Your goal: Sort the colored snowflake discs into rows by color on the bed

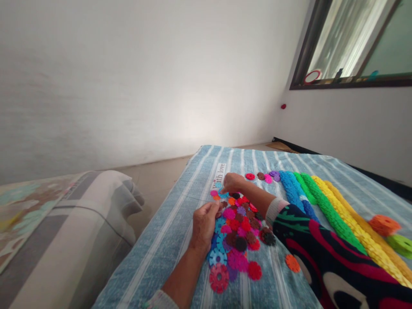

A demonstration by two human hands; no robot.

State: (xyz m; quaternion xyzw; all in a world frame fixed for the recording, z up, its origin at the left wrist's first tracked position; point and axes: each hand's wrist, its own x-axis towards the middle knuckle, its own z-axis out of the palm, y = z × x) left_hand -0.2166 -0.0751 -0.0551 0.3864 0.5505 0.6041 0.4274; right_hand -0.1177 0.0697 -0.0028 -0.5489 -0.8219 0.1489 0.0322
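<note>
A loose pile of notched plastic discs in pink, red, brown, purple, blue and black lies on a blue striped cloth. My left hand point(205, 223) is at the pile's left edge, thumb and fingers pinched together by a brown disc point(224, 205); what they hold is too small to tell. Beyond it, my right hand point(233, 183) reaches over the far end of the pile, its fingers bent down by a light blue disc point(222, 194). Its fingertips are partly hidden. Nearest me lie a pinkish-red disc point(219, 278) and a light blue one point(218, 257).
Long rows of joined discs, blue point(291, 191), green point(334, 214) and yellow point(354, 227), stretch along the right of the striped cloth point(161, 240). Orange point(384, 225) and lime point(401, 245) stacks sit far right. A covered surface point(80, 240) stands left.
</note>
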